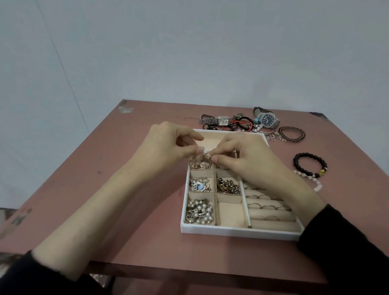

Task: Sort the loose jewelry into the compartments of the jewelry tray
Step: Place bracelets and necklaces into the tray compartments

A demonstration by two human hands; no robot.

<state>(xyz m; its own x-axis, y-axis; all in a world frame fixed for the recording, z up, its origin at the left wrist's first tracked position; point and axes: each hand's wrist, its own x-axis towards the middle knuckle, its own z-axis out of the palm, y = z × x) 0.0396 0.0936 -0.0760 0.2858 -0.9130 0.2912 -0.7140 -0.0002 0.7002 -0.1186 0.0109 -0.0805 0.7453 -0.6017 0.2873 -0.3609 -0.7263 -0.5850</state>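
I see both hands meeting over the far-left part of the jewelry tray [229,232], above the compartment that already holds gold-toned bits. Between them is a small gold piece [207,156]. The left hand [166,143] pinches one end between thumb and forefinger, and the right hand [245,157] pinches the other end the same way. So each grip is closed on the piece, with the spare fingers curled clear.

I judge the two-handed hold is there because the item is tiny and may need untangling or fastening before it drops in. Holding it low over the tray means a slip would land inside, not on the worktop [140,201]. The piece is too small and blurred for me to name, perhaps an earring or a clasp. Its long axis seems to run from hand to hand, roughly parallel to the tray's far rim, one end toward each thumb.

In the near-left compartment lie the pearls [200,210], and silver pieces [199,185] fill the one just beyond. Dark chain links [228,187] sit to the right of those, and rings stand in the ring rolls [269,206] along the tray's right side, partly under the right wrist.

Beyond the far rim lies a tangle with two watches [267,118]. A brown bead bracelet [291,134] lies off the far-right corner and a black bead bracelet [309,164] lies to the right of the tray. All of these are unsorted, so I judge the job well short of done.
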